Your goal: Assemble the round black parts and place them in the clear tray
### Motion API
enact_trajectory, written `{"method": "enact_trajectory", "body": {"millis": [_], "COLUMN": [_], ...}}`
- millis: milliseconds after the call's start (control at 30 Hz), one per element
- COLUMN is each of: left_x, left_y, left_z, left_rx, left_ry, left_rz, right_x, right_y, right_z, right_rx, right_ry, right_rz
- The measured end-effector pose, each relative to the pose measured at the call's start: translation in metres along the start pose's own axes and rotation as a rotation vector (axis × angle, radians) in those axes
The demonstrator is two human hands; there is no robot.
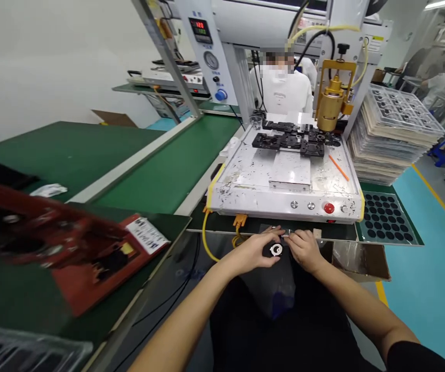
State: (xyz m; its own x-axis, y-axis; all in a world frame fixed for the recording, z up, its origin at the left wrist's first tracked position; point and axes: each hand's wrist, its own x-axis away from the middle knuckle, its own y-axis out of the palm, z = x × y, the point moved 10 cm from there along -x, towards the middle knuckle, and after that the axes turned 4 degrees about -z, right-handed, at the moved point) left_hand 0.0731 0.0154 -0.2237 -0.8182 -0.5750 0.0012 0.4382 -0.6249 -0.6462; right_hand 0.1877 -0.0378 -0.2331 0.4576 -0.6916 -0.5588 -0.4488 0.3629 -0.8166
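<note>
My left hand (pixel 254 253) is curled at the front edge of the bench, with a small round part (pixel 276 250) between its thumb and fingers. That part is black around a white ring. Close beside it, my right hand (pixel 304 250) is closed, its fingertips pressed at a small silvery piece (pixel 286 233) too tiny to name. The left fingertips reach toward the same spot. Just in front of both hands stands a white benchtop machine (pixel 253 199) with buttons along its front. Black fixtures (pixel 290 140) lie on its bed under a gold-coloured cylinder (pixel 330 106).
A red lever press (pixel 78 284) stands at left. Stacked trays (pixel 388 139) rise at right, above a sheet of black discs (pixel 388 217). Below the bench edge is a cardboard box (pixel 377 263). A yellow cable (pixel 205 237) hangs down. A person in white (pixel 282 93) sits behind the machine.
</note>
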Motion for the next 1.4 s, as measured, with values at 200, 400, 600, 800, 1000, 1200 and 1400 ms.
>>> {"method": "enact_trajectory", "body": {"millis": [200, 400, 600, 800, 1000, 1200, 1400], "left_x": [0.003, -0.006, -0.022, -0.013, -0.007, -0.006, -0.003], "left_y": [0.001, 0.002, -0.013, -0.02, -0.017, -0.015, -0.01], "left_z": [-0.004, 0.0, -0.007, -0.012, -0.009, -0.004, -0.004], "left_rx": [0.028, -0.015, -0.027, -0.023, -0.035, -0.048, -0.037], "left_ry": [0.023, 0.024, -0.004, 0.018, 0.026, 0.056, 0.057], "left_rz": [0.028, 0.254, 0.274, 0.265, 0.27, 0.258, 0.244], "right_x": [0.03, 0.044, 0.023, 0.023, 0.019, -0.022, -0.064], "right_y": [-0.02, -0.056, -0.055, -0.051, -0.073, -0.174, -0.212], "right_z": [-0.023, -0.013, 0.021, 0.026, 0.015, 0.083, 0.169], "right_rx": [-0.062, -0.109, -0.146, -0.181, -0.253, -0.205, -0.004], "right_ry": [-0.061, 0.109, 0.249, 0.266, 0.28, 0.467, 0.504], "right_rz": [0.052, 0.062, -0.014, -0.017, 0.032, 0.247, 0.162]}}
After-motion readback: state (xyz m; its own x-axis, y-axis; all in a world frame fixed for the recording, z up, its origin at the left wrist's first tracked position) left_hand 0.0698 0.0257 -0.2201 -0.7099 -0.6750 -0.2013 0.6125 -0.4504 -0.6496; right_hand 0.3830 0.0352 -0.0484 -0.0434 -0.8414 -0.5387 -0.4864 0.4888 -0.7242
